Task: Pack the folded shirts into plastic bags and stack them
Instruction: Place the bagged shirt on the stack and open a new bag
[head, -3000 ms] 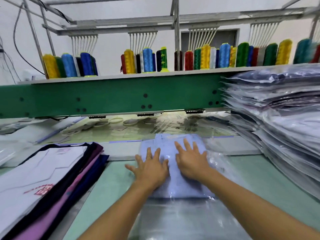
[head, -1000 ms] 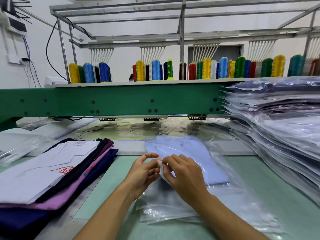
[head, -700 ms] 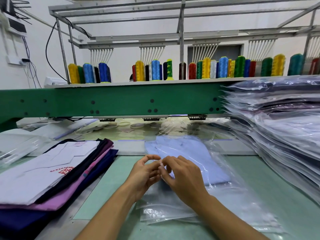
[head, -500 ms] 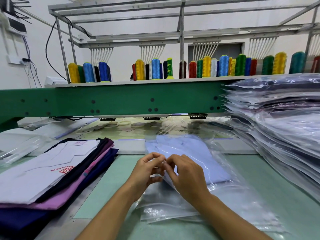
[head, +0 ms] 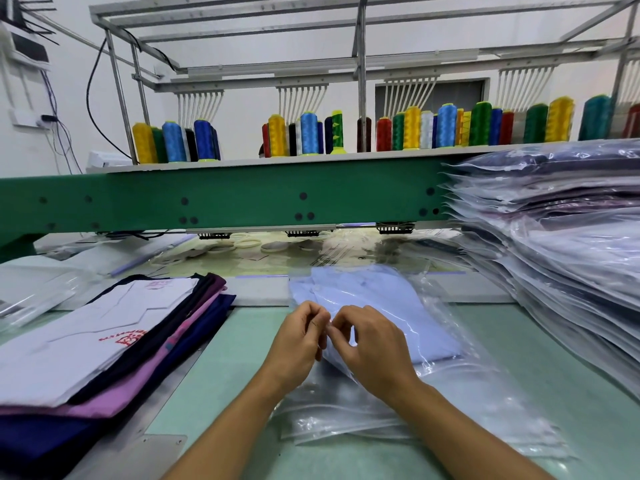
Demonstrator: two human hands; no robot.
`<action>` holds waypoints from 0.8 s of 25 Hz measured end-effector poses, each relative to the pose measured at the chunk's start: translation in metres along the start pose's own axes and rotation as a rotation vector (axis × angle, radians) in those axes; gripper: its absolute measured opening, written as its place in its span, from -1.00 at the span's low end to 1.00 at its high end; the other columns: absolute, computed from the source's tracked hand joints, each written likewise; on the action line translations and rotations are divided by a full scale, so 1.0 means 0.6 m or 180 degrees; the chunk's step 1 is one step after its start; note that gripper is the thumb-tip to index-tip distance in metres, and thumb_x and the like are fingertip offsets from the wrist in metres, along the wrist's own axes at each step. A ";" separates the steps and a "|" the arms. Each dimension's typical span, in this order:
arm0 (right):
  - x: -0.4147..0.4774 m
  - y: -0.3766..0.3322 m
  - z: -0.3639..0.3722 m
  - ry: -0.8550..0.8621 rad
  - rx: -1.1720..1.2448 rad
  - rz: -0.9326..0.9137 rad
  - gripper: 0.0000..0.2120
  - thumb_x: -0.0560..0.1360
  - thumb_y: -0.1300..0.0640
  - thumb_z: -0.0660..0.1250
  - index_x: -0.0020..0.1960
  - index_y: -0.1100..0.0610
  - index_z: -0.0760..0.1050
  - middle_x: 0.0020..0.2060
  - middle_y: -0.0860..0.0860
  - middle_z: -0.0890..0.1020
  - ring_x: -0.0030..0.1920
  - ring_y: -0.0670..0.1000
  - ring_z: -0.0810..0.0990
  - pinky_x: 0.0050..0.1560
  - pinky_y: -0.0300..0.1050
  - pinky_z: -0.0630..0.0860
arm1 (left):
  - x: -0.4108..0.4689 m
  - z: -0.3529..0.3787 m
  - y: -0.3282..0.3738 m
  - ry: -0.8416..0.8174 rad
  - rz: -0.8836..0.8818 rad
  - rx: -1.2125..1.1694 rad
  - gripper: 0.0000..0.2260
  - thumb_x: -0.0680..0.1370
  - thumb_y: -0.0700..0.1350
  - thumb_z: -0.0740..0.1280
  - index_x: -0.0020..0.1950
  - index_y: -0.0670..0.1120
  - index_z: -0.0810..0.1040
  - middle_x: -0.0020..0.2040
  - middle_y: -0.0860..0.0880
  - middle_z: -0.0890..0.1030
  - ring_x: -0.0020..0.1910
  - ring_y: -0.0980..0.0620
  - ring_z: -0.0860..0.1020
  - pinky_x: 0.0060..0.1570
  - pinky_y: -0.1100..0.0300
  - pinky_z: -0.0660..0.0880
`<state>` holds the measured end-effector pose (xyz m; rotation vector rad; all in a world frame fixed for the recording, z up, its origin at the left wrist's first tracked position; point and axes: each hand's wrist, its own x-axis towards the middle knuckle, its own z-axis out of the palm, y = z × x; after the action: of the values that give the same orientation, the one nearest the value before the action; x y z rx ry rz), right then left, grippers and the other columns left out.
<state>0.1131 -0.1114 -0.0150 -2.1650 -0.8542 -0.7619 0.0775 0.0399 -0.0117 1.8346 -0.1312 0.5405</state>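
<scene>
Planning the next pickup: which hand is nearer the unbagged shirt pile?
Left. The left hand is just right of the shirt pile; the right hand lies farther right.

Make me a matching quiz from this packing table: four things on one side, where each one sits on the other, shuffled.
Things:
1. light blue shirt
2. bagged stack
3. unbagged shirt pile
4. thread spools

Places:
A. on the shelf above the green beam
B. right side of the table
C. left side of the table
D. inside the clear bag, centre

Pairs: 1-D, 2-B, 3-C, 4-A
</scene>
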 end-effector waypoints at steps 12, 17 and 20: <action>0.011 0.036 -0.037 -0.0086 -0.0635 -0.0072 -0.82 0.54 -0.04 0.28 -0.21 -0.02 0.44 -0.28 -0.11 0.50 -0.20 -0.05 0.43 -0.23 -0.08 0.45 | 0.037 -0.069 -0.025 0.1992 -0.0428 -0.1065 -0.75 0.74 -0.09 0.11 -0.07 -0.15 0.44 -0.23 -0.08 0.41 -0.43 0.27 0.50 -0.26 0.15 0.66; 0.015 0.058 -0.057 -0.0056 -0.0785 0.0102 -0.83 0.51 -0.03 0.30 -0.23 -0.02 0.42 -0.29 -0.11 0.48 -0.20 -0.05 0.42 -0.33 -0.11 0.42 | 0.043 -0.086 -0.035 0.2219 -0.0569 -0.1362 -0.73 0.74 -0.07 0.10 -0.04 -0.21 0.42 -0.18 -0.10 0.39 -0.46 0.21 0.57 -0.08 -0.01 0.65; 0.016 0.073 -0.069 -0.0027 -0.0824 0.0253 -0.84 0.50 -0.03 0.29 -0.22 -0.03 0.40 -0.27 -0.10 0.48 -0.17 -0.04 0.44 -0.31 -0.11 0.45 | 0.043 -0.091 -0.035 0.2384 -0.0715 -0.1580 -0.74 0.74 -0.08 0.11 -0.04 -0.21 0.40 -0.17 -0.11 0.38 -0.49 0.19 0.58 -0.14 0.03 0.66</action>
<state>0.1406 -0.1637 0.0003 -2.4150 -0.7003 -0.8633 0.0914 0.1020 -0.0063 1.0630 0.4092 0.9050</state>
